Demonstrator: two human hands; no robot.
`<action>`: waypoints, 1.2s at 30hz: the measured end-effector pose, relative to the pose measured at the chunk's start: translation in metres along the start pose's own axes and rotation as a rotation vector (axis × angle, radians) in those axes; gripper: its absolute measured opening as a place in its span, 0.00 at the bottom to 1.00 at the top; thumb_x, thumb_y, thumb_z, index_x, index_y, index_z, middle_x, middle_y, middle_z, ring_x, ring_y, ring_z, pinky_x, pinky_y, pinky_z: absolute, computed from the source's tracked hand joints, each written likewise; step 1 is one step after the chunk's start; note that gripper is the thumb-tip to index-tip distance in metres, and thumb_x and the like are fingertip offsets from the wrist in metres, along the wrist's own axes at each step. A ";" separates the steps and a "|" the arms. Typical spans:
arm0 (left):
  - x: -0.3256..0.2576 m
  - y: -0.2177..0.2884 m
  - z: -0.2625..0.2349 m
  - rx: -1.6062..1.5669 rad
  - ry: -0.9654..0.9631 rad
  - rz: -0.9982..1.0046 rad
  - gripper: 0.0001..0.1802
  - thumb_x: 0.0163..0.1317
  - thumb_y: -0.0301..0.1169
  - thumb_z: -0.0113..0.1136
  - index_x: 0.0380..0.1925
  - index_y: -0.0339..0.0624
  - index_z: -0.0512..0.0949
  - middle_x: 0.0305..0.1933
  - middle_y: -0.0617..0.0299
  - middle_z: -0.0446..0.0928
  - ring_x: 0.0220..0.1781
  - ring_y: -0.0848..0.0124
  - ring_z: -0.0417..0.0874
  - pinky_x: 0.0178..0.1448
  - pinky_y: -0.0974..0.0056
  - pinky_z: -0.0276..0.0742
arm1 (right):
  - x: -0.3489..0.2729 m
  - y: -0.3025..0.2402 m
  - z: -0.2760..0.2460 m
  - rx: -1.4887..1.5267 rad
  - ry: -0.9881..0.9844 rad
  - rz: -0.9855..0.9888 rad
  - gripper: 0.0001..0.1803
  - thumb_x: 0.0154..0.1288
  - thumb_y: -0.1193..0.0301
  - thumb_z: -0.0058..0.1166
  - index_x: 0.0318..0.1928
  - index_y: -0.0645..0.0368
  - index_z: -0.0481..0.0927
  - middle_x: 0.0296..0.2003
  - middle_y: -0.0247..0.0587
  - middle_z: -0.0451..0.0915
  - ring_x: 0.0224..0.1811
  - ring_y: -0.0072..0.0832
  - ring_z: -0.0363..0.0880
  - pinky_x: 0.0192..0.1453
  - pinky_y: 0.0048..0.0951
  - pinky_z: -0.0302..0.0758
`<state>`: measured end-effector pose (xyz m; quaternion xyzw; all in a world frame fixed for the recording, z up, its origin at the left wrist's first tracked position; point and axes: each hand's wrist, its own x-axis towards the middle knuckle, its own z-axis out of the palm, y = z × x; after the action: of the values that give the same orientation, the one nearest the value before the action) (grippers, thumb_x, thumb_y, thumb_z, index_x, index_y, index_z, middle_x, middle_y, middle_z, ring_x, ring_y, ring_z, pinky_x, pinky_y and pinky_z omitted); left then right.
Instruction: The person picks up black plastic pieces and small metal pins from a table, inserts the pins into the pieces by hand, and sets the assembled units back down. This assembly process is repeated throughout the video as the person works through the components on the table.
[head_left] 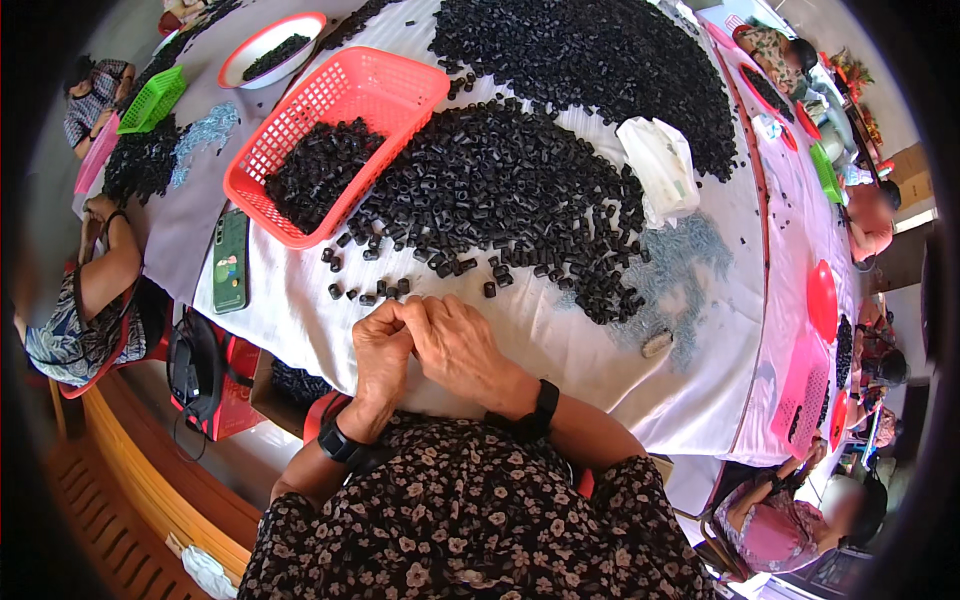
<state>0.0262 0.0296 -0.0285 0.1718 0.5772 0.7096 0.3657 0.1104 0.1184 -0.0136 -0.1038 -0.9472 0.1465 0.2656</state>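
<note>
I find the left hand (381, 348) and right hand (452, 347) pinched closed by the table's near edge (310, 350); contents, I cannot tell. A careless wrist sweep could knock black pieces (490, 190) over it.

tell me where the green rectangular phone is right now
In the head view, the green rectangular phone lies on the white cloth, left of the left hand, just below the coral-red perforated plastic basket.

Head cam, L fisheye of a pair, looks down & fwd from abv; hands (452, 345) nr, bench (690, 405) running far, v. wide.
</note>
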 end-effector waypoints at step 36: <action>0.073 0.020 -0.057 1.362 -0.151 0.804 0.15 0.43 0.16 0.51 0.35 0.36 0.73 0.37 0.52 0.73 0.42 0.54 0.74 0.47 0.57 0.73 | -0.021 0.048 -0.055 0.316 0.132 0.389 0.07 0.58 0.81 0.50 0.39 0.62 0.73 0.34 0.45 0.75 0.31 0.37 0.76 0.35 0.30 0.73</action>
<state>-0.0670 0.0414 -0.0383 0.6005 0.7518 0.2643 -0.0658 0.1632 0.1698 0.0053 -0.2505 -0.8555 0.3337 0.3067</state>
